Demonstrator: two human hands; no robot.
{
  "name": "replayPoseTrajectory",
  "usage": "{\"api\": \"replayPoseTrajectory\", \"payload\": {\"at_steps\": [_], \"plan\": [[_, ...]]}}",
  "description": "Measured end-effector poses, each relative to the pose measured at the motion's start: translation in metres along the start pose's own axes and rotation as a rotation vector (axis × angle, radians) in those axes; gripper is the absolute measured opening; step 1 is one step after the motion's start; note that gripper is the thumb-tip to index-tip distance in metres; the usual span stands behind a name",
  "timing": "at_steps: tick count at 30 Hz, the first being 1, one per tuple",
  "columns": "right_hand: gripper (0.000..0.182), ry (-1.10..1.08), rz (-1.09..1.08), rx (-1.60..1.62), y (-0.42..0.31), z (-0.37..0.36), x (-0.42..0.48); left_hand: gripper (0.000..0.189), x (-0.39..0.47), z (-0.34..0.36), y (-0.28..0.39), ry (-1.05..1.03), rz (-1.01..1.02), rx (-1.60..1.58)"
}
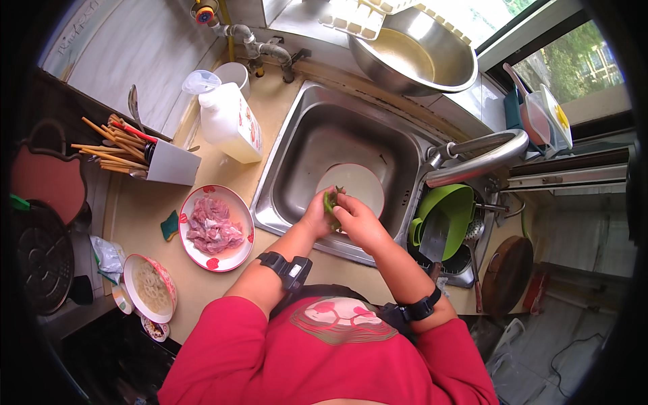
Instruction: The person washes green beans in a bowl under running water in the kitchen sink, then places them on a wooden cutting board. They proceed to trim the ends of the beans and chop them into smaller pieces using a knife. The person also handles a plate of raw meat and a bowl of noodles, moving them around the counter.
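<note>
Over the near side of a stainless steel sink (316, 124), my two hands meet around some green vegetables (330, 201), which look like green chili peppers with stems. My left hand (316, 217) cups them from below and from the left. With thumb and fingers, my right hand (360, 223) pinches at the same bunch from the right. Beneath both hands, a white dish with a red rim (354, 176) lies in the sink, partly covered by my fingers. What the dish holds under my hands is hidden.
Left of the sink sit a plate of raw meat slices (215, 225), a plastic jug (230, 121), a chopstick holder (172, 162) and a bowl of sliced food (152, 288). The faucet (476, 157), a green basket (450, 212) and a cleaver (434, 238) are right. A metal basin (415, 55) stands behind.
</note>
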State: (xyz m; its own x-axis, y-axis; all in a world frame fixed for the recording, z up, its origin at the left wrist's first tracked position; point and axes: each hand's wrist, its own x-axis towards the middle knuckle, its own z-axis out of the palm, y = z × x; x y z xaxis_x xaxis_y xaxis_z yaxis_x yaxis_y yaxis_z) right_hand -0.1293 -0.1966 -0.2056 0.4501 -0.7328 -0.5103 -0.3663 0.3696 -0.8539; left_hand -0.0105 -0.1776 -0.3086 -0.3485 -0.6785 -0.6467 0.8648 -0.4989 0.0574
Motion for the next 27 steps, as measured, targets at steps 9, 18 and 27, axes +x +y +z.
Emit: {"api": "replayPoseTrajectory", "payload": {"at_steps": [9, 18, 27], "plan": [[0.028, 0.022, 0.074, 0.508, -0.025, -0.048, -0.008, 0.033, -0.004, 0.001, 0.006, -0.053, 0.018, -0.002], [0.031, 0.191, 0.227, -0.104, 0.108, -0.085, 0.068, 0.030, -0.013, -0.012, 0.026, -0.071, 0.000, -0.046], [0.023, -0.405, 0.220, -1.334, 0.130, -0.041, 0.089, 0.029, -0.014, -0.017, 0.027, -0.042, 0.058, -0.089]]}}
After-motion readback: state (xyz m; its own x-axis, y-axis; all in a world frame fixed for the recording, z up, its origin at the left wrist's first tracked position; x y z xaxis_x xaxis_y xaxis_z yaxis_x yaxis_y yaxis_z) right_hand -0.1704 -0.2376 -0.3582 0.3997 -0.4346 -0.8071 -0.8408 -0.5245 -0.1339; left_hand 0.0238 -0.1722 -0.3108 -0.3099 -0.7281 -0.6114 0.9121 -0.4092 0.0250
